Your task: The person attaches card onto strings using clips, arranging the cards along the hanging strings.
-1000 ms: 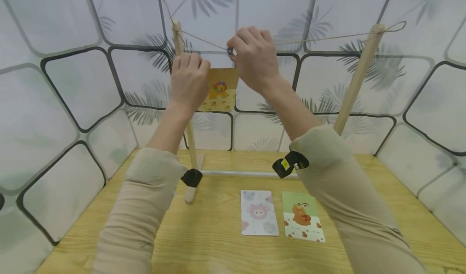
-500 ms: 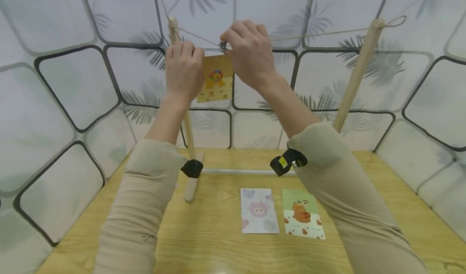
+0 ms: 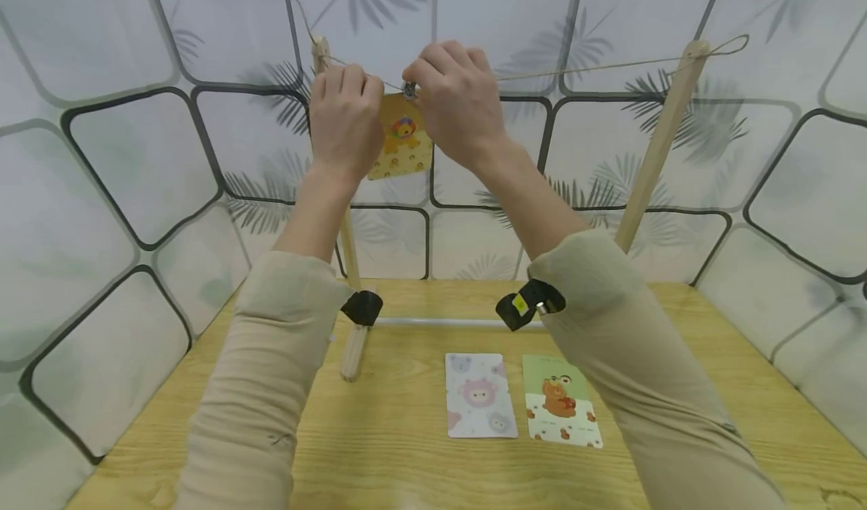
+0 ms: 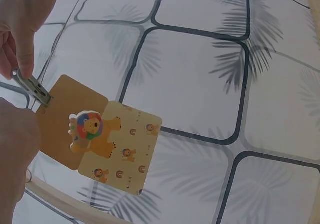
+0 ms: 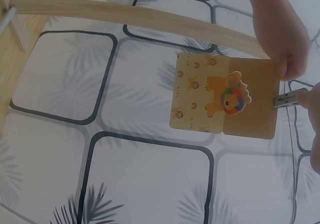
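A lion card [image 3: 404, 138], brown above and patterned cream below, hangs between the two raised hands in the head view. My left hand [image 3: 347, 119] pinches its upper left corner, beside the string [image 3: 582, 68]; the fingertips are mostly hidden. With thumb and fingers my right hand [image 3: 460, 104] holds a small metal clip [image 5: 290, 98]. The clip's tip overlaps the card's top edge in both wrist views. From the left wrist view, the card [image 4: 120, 149] tilts, with the clip [image 4: 31, 87] at its brown end.
Wooden posts, left [image 3: 348, 247] and right [image 3: 660, 149], carry the sagging string. A pale rod [image 3: 440, 322] runs low across the stand. On the wooden table [image 3: 393, 457] lie a pink-and-white card [image 3: 481, 396] and a green-and-white bear card [image 3: 561, 401].
The lion card has risen towards the string and the clip, its top edge now meeting the clip. Both hands have shifted slightly left, still holding card and clip.
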`<state>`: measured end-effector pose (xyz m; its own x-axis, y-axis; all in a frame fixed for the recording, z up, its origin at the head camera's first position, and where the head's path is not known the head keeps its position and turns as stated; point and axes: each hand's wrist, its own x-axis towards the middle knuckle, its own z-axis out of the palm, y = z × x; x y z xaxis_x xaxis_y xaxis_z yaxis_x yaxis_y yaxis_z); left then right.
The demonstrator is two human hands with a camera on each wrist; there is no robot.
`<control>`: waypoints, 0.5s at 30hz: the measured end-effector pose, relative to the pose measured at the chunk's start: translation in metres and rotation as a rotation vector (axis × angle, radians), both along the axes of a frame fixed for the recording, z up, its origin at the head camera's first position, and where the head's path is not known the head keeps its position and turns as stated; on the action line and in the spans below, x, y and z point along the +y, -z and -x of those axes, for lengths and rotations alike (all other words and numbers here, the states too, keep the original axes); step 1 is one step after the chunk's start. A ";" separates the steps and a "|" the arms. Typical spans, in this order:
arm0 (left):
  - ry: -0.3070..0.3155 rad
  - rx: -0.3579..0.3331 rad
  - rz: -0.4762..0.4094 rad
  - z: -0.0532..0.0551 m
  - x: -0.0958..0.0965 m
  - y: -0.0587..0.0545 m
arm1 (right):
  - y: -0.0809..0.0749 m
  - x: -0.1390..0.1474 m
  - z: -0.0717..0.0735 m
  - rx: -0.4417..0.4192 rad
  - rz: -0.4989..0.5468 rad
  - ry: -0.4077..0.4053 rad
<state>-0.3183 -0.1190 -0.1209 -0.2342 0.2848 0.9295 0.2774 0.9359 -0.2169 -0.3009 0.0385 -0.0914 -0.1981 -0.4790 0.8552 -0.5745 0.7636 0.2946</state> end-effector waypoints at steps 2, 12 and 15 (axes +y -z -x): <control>-0.002 0.010 0.011 0.000 0.000 -0.001 | -0.001 -0.001 -0.001 0.000 0.004 -0.001; -0.027 0.077 0.069 0.000 0.001 -0.004 | -0.003 -0.001 -0.002 -0.003 -0.014 0.002; -0.042 0.091 0.094 -0.001 0.001 -0.003 | -0.003 -0.001 -0.002 -0.003 -0.024 0.006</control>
